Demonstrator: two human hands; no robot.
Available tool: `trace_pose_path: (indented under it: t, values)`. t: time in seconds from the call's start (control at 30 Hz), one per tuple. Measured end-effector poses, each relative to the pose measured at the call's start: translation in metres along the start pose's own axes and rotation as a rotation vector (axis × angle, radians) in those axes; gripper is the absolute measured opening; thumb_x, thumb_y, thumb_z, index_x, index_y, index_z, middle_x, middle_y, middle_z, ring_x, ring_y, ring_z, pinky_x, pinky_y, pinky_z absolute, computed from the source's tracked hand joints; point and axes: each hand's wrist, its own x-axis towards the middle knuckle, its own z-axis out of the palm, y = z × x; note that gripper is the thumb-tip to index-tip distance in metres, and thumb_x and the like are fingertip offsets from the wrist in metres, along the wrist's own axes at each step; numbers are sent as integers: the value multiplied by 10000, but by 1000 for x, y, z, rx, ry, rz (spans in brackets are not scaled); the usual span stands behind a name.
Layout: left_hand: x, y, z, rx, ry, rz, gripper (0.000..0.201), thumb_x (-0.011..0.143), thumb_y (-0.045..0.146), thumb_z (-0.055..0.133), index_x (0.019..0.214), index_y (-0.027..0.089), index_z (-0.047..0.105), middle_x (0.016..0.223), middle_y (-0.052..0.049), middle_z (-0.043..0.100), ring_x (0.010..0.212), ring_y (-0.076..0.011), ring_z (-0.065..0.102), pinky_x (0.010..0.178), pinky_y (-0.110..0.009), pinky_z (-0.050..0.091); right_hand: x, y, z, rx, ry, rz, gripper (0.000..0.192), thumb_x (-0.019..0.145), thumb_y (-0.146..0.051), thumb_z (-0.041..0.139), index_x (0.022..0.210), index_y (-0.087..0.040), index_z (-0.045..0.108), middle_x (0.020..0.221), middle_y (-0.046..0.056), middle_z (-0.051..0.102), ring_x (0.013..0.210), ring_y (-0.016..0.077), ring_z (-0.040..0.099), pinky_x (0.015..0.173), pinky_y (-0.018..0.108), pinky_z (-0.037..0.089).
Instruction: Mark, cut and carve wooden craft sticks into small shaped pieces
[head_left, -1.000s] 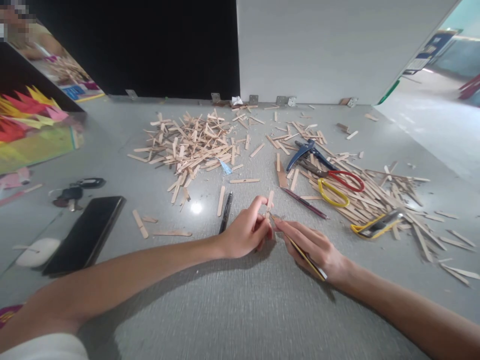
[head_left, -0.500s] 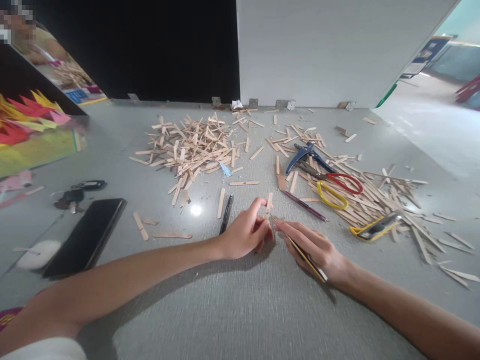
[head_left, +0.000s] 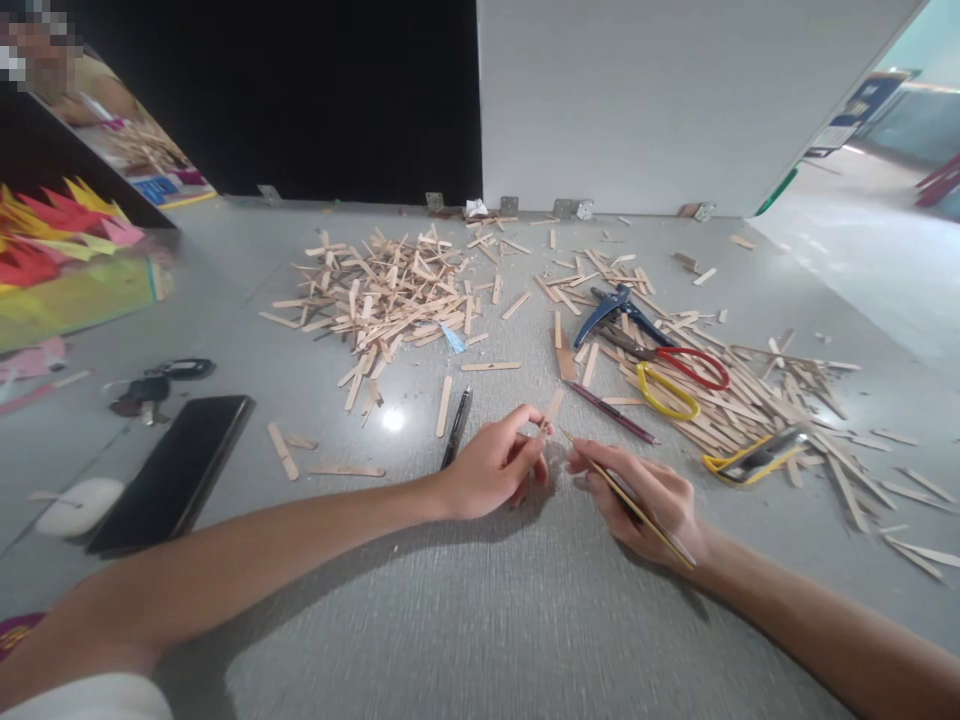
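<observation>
Between the thumb and fingers of my left hand [head_left: 491,468] is a short wooden craft stick [head_left: 553,408], tilted up to the right with a dark mark near its lower end. My right hand [head_left: 651,500] grips a thin yellow-and-dark pencil [head_left: 628,500], its point directed at the stick, a small gap apart as far as I can see. A black pen [head_left: 457,425] lies just beyond my left wrist, beside a loose craft stick [head_left: 444,407]. Past my right hand lies a dark red pen [head_left: 613,412].
A heap of craft sticks [head_left: 397,290] lies at centre-left, more sticks [head_left: 720,400] at right. Among these are blue-handled pliers [head_left: 606,312], red-and-yellow scissors [head_left: 667,400] and a yellow cutter [head_left: 754,458]. A phone [head_left: 176,475] and keys [head_left: 146,393] lie left. Upright panels [head_left: 622,110] stand behind.
My right hand has drawn back slightly to the right, taking the pencil point away from the stick. The stick in my left hand has tipped over to the right.
</observation>
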Motion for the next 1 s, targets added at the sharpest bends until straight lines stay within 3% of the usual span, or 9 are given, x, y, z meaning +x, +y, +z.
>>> trace_pose_path:
  t: [0.2, 0.43, 1.0]
  values:
    - [-1, -3, 0, 21, -6, 8, 303, 1095, 497, 491, 1244, 244, 415, 748, 51, 672, 451, -91, 528, 464, -192, 423, -4, 0, 0, -13, -8, 13, 383, 1024, -50, 555, 1369, -195, 637, 936, 33, 854, 712, 149, 828, 712, 204, 684]
    - [-1, -4, -1, 55, -19, 28, 302, 1112, 491, 459, 1278, 242, 418, 732, 54, 663, 464, -94, 523, 479, -194, 418, -3, 5, -1, 21, -82, -99, 577, 1038, -33, 538, 1597, -175, 511, 1075, 108, 857, 877, 196, 854, 789, 261, 713]
    - [-1, -5, 0, 64, -8, 54, 289, 1112, 480, 455, 1270, 243, 407, 718, 53, 666, 460, -95, 526, 484, -194, 421, -2, 4, -2, 45, -126, -98, 574, 1081, -69, 501, 1643, -177, 451, 1112, 121, 846, 919, 209, 851, 797, 294, 725]
